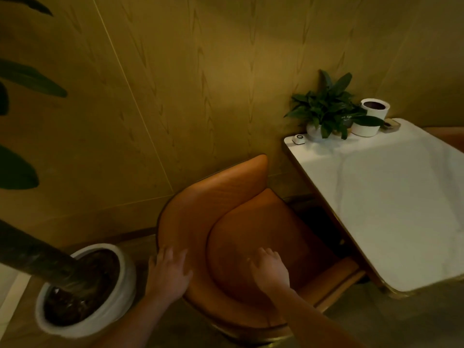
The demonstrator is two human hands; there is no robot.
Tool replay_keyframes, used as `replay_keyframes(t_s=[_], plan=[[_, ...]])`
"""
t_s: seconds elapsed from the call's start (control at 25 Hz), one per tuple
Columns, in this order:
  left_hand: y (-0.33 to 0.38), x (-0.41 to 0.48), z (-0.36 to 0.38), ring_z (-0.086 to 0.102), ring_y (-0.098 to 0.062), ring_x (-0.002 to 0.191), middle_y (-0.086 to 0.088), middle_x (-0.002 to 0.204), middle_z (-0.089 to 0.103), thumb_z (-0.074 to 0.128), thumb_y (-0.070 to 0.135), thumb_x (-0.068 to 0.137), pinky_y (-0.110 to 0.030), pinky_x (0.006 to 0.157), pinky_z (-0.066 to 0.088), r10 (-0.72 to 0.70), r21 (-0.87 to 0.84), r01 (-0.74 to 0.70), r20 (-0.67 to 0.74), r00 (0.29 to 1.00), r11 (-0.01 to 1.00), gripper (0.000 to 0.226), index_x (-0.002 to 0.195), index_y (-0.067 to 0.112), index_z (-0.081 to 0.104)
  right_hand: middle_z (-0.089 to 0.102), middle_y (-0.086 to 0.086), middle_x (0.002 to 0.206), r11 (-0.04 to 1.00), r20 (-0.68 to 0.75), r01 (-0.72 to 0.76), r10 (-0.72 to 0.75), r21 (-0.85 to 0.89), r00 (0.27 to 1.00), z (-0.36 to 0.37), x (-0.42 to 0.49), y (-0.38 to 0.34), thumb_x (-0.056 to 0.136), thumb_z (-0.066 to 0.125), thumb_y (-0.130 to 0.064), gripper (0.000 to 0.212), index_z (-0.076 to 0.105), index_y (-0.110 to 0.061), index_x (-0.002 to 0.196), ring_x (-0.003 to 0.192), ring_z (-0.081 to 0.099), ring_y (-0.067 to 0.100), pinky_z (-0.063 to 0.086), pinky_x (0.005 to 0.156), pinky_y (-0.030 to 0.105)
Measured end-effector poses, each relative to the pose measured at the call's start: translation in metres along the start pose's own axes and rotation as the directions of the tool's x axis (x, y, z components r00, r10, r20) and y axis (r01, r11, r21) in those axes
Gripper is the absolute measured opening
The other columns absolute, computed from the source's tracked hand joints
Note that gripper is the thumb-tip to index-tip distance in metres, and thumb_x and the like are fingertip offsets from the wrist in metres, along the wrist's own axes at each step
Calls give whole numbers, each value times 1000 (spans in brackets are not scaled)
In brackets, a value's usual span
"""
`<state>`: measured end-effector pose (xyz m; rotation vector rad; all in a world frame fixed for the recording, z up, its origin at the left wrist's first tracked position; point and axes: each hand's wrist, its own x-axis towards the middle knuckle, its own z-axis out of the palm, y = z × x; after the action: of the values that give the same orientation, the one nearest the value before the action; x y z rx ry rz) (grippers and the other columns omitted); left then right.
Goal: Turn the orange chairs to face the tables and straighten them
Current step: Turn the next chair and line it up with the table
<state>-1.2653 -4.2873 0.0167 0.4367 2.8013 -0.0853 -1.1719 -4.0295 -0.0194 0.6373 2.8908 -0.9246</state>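
Left hand [167, 272] flat, fingers spread, on orange chair [200, 209] backrest | right hand [270, 268] flat, fingers relaxed, on seat cushion | chair's open front just beside white marble table [401, 209].

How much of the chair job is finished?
Looks done: the orange chair has its seat pointing at the white table, front tucked under the edge. In hand: the left hand lies flat on the backrest and the right hand spreads over the seat. Left: the chair seems a little crooked against the table, so probably a small nudge. No other chairs show, so I cannot tell about them.
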Motion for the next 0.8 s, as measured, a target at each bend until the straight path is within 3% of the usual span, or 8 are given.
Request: replay_keyframes(t_s=[0.16,0.28,0.56,0.68,0.8], plan=[[-17,30,5,4,-30,154,-9,168,9,35,59,99,-53,122,11,31,30,-32,39,999,999,67,159,36,16,51,-4,136,997,17,-73,73,27,997,24,11,-8,100,45,-46,41,51,-27,135,127,44,15,45,99,31],[-28,56,5,5,-30,154,-9,168,12,36,60,99,-52,122,8,92,54,-94,55,994,994,67,159,36,19,53,-6,131,991,25,-123,122,43,992,44,14,-17,101,44,-44,37,52,-28,133,121,46,12,45,97,28],[-64,112,9,6,-27,154,-4,166,22,30,64,98,-55,123,1,413,158,-426,112,904,891,65,156,36,27,53,-8,120,954,-77,-271,281,126,956,108,-1,-83,101,43,-46,34,54,-29,127,108,45,9,41,88,23],[-79,123,13,9,-26,154,-2,164,28,22,70,96,-55,122,-2,547,183,-552,84,833,813,67,153,37,36,51,-11,108,915,-144,-374,395,155,907,136,-17,-111,99,41,-51,29,56,-31,114,101,47,9,40,79,22],[-85,131,12,17,-26,152,-1,159,38,4,76,85,-57,121,-3,628,170,-628,61,776,759,86,148,35,46,43,-16,87,896,-224,-431,443,102,868,156,-36,-133,97,33,-58,28,47,-36,89,82,44,7,35,69,25]])
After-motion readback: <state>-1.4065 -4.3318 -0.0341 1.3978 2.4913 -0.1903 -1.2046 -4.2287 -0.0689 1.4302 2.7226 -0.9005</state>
